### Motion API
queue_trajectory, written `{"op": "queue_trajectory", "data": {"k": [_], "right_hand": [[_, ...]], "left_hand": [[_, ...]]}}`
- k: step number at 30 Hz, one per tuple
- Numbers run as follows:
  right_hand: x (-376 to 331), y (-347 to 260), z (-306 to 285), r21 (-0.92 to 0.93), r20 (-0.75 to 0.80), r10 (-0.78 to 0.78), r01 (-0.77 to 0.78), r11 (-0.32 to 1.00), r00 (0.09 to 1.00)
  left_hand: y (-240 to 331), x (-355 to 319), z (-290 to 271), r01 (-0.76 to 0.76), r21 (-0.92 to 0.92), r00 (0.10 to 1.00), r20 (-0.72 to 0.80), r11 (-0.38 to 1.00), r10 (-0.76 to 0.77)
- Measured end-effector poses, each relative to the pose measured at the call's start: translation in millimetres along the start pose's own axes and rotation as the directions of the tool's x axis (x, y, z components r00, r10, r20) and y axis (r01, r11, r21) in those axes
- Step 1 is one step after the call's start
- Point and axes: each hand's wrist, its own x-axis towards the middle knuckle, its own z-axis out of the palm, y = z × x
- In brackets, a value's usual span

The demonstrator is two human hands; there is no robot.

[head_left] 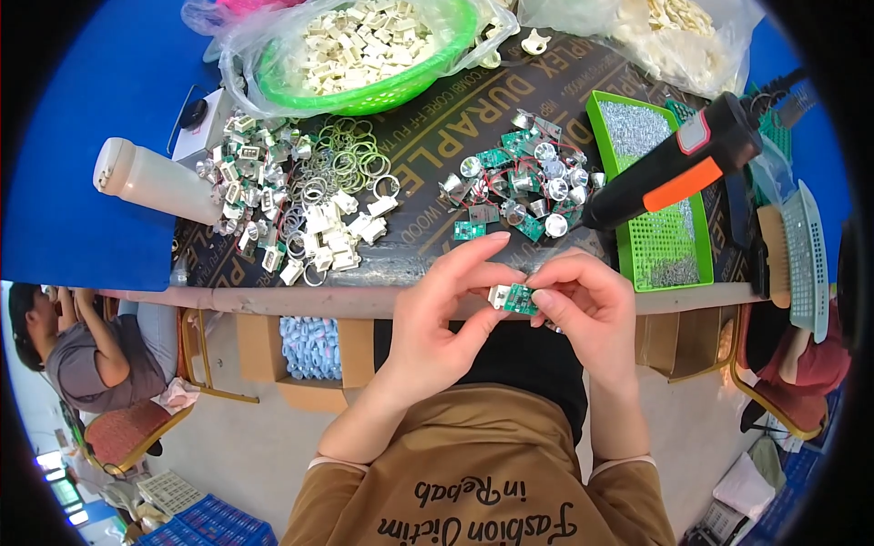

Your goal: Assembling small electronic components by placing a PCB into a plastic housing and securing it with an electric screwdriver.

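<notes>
Behind us, a green basket (401, 86) holds white clips; our left hand (437, 314) and right hand (587, 305) pinch a small green board (521, 298).

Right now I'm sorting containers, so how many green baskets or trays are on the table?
2: a round green basket of white parts at the far edge, and a rectangular green tray right of the hands.

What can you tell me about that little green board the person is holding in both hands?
The small green circuit board is a flat square piece with tiny parts on its face. It sits against a small white plastic housing at its left side. The left hand and the right hand pinch the pair between fingertips, just in front of the table edge, above the lap.
</notes>
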Motion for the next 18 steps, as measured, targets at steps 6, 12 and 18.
{"op": "queue_trajectory", "data": {"k": [6,12,18], "right_hand": [[0.7,-10.8,8.6,-0.198,-0.026,-0.043,0.037,0.979,0.999],[0.3,-11.2,8.2,-0.287,-0.030,-0.047,0.037,0.957,0.998],[-0.5,-10.8,7.1,-0.348,-0.027,-0.074,0.060,0.936,0.997]], "left_hand": [[1.5,-1.5,-2.3,-0.063,0.212,0.998,-0.017,0.975,0.068],[1.0,-2.0,-1.8,-0.085,0.225,0.995,-0.025,0.971,0.093],[0.7,-2.9,0.0,-0.056,0.103,0.998,-0.033,0.993,0.060]]}}
